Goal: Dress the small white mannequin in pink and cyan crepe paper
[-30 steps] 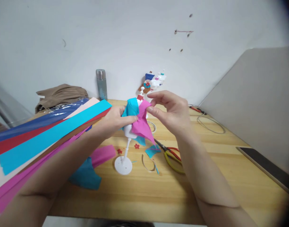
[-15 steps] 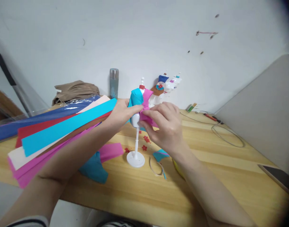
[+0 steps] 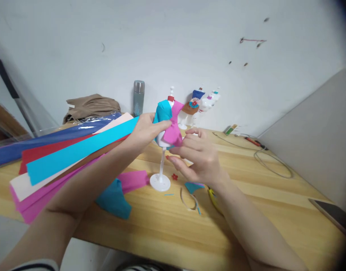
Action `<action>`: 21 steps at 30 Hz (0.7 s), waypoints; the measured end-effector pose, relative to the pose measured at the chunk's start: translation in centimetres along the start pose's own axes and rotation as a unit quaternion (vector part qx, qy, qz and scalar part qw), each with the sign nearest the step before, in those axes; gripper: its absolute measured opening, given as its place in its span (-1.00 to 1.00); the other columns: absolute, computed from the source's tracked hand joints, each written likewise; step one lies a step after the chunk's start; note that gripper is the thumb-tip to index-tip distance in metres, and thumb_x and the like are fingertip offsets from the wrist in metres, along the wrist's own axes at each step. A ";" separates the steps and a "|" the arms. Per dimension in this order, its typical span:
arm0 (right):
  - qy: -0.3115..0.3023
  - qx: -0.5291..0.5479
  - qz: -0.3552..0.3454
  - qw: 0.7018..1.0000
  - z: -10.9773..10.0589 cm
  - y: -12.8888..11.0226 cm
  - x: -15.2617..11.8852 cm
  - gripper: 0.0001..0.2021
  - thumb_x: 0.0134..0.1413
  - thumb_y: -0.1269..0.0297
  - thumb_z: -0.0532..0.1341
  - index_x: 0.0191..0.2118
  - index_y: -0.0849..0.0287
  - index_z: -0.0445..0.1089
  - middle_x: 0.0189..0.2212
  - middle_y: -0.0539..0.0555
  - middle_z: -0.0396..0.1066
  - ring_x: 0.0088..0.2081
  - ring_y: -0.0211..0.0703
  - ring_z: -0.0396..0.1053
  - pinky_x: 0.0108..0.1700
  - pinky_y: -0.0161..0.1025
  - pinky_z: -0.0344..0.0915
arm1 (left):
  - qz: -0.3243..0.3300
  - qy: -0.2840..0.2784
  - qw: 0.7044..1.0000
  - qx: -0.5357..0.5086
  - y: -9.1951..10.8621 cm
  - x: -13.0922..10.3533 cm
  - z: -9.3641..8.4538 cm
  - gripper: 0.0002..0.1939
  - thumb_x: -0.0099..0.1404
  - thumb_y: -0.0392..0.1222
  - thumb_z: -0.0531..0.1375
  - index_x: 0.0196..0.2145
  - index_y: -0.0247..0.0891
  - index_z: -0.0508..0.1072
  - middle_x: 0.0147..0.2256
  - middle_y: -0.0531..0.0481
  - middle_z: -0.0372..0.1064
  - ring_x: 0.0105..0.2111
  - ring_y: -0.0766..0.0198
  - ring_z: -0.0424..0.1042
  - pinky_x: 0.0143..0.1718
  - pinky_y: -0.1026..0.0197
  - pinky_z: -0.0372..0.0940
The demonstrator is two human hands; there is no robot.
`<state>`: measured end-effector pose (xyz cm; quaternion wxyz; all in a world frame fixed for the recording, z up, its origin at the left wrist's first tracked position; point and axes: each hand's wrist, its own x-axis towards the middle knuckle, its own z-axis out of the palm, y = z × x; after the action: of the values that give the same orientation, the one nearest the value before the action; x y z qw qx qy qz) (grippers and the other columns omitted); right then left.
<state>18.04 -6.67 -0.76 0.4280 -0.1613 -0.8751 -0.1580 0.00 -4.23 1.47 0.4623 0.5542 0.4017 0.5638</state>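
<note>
A small white dress form (image 3: pixel 161 141) on a round stand wears turquoise fabric (image 3: pixel 163 111) and pink fabric (image 3: pixel 173 131), with a red band at its neck. My left hand (image 3: pixel 146 130) grips its side, thumb pressed on the front where the two colours cross. My right hand (image 3: pixel 199 156) is just right of and below the torso, thumb and index finger slightly apart. A bit of red shows at the thumb tip; whether it is touched, I cannot tell. One red flower piece (image 3: pixel 175 177) lies on the table beside the base.
Fabric strips (image 3: pixel 77 152) fan out at left, with cut pieces (image 3: pixel 115 199) in front. Behind stand a flask (image 3: pixel 138 98) and other dressed forms (image 3: pixel 193 105). Right of the stand are scraps (image 3: pixel 194 187) and a yellow-handled tool (image 3: pixel 215 201). A cable (image 3: pixel 270 171) and phone (image 3: pixel 331 214) lie farther right.
My right hand has come away from the pink fabric and moved down and right, its fingers parting. My left hand still holds the form, which has shifted slightly.
</note>
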 end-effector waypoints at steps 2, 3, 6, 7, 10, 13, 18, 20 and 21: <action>0.068 0.021 0.084 0.994 -0.5 0.1 0.1 -0.80 0.27 0.32 0.24 -0.42 0.02 0.44 -0.59 -0.04 0.36 -0.52 -0.14 0.29 -0.20 0.02 0.30 | 0.001 -0.015 1.000 0.013 0.0 0.0 -0.1 -0.80 0.07 -0.24 0.30 -0.58 -0.27 0.34 -0.59 0.14 0.20 -0.53 0.41 0.18 -0.48 0.29 0.09; 0.102 0.032 0.137 0.985 -0.7 0.1 0.1 -0.79 0.27 0.31 0.24 -0.43 0.01 0.44 -0.60 -0.03 0.37 -0.52 -0.12 0.30 -0.24 0.01 0.31 | 0.004 -0.025 0.999 0.021 -0.1 0.0 -0.2 -0.79 0.07 -0.23 0.30 -0.58 -0.27 0.34 -0.59 0.14 0.20 -0.53 0.41 0.18 -0.47 0.29 0.09; 0.145 0.080 0.261 0.951 -1.0 0.2 0.2 -0.82 0.23 0.27 0.27 -0.43 0.00 0.44 -0.55 0.00 0.44 -0.49 -0.08 0.37 -0.33 -0.04 0.32 | 0.023 -0.046 0.998 0.045 -0.1 -0.2 -0.2 -0.77 0.08 -0.18 0.32 -0.57 -0.27 0.36 -0.57 0.13 0.23 -0.52 0.40 0.20 -0.44 0.28 0.12; 0.139 0.098 0.286 0.943 -0.9 0.2 0.2 -0.83 0.22 0.25 0.28 -0.43 0.00 0.44 -0.53 0.01 0.46 -0.47 -0.07 0.39 -0.33 -0.05 0.34 | 0.030 -0.051 0.997 0.056 -0.1 -0.3 -0.1 -0.77 0.08 -0.16 0.32 -0.57 -0.27 0.37 -0.57 0.12 0.24 -0.51 0.39 0.21 -0.43 0.28 0.13; 0.122 0.127 0.306 0.936 -0.3 0.3 0.3 -0.87 0.17 0.23 0.31 -0.41 0.01 0.45 -0.50 0.01 0.47 -0.44 -0.08 0.41 -0.29 -0.05 0.39 | 0.037 -0.074 0.993 0.087 -0.1 -0.6 0.0 -0.77 0.09 -0.12 0.33 -0.55 -0.28 0.39 -0.56 0.11 0.27 -0.50 0.38 0.23 -0.41 0.27 0.15; 0.148 0.118 0.312 0.931 0.1 0.8 0.4 -0.89 0.13 0.25 0.33 -0.40 0.03 0.42 -0.50 -0.02 0.43 -0.42 -0.10 0.40 -0.27 -0.07 0.40 | 0.030 -0.104 0.988 0.109 0.0 -0.7 0.2 -0.77 0.09 -0.09 0.33 -0.52 -0.29 0.43 -0.54 0.10 0.30 -0.48 0.37 0.26 -0.41 0.27 0.17; 0.199 0.103 0.347 0.911 -0.5 2.0 0.1 -0.85 0.13 0.26 0.33 -0.38 0.02 0.34 -0.50 -0.03 0.35 -0.42 -0.12 0.37 -0.26 -0.08 0.40 | 0.020 -0.116 0.986 0.117 -0.1 -0.7 0.3 -0.78 0.07 -0.08 0.32 -0.48 -0.30 0.48 -0.51 0.09 0.37 -0.47 0.35 0.30 -0.38 0.26 0.22; 0.192 0.106 0.345 0.913 -0.7 2.2 -0.1 -0.87 0.14 0.22 0.34 -0.31 0.02 0.36 -0.44 -0.01 0.38 -0.37 -0.09 0.42 -0.21 -0.06 0.44 | 0.025 -0.106 0.987 0.117 -0.1 -0.7 0.2 -0.77 0.07 -0.07 0.32 -0.48 -0.30 0.47 -0.51 0.09 0.36 -0.48 0.36 0.29 -0.40 0.27 0.21; 0.181 0.107 0.341 0.916 -0.7 2.2 -0.1 -0.85 0.14 0.18 0.35 -0.24 0.01 0.38 -0.37 0.03 0.44 -0.30 -0.06 0.46 -0.16 -0.03 0.46 | 0.029 -0.102 0.987 0.120 -0.1 -0.7 0.2 -0.77 0.07 -0.06 0.33 -0.49 -0.30 0.47 -0.52 0.09 0.36 -0.48 0.36 0.28 -0.41 0.27 0.21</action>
<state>19.52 -4.97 -0.13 0.6220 -0.3719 -0.6859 0.0659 0.18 -4.87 1.23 0.4144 0.6714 0.4012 0.4653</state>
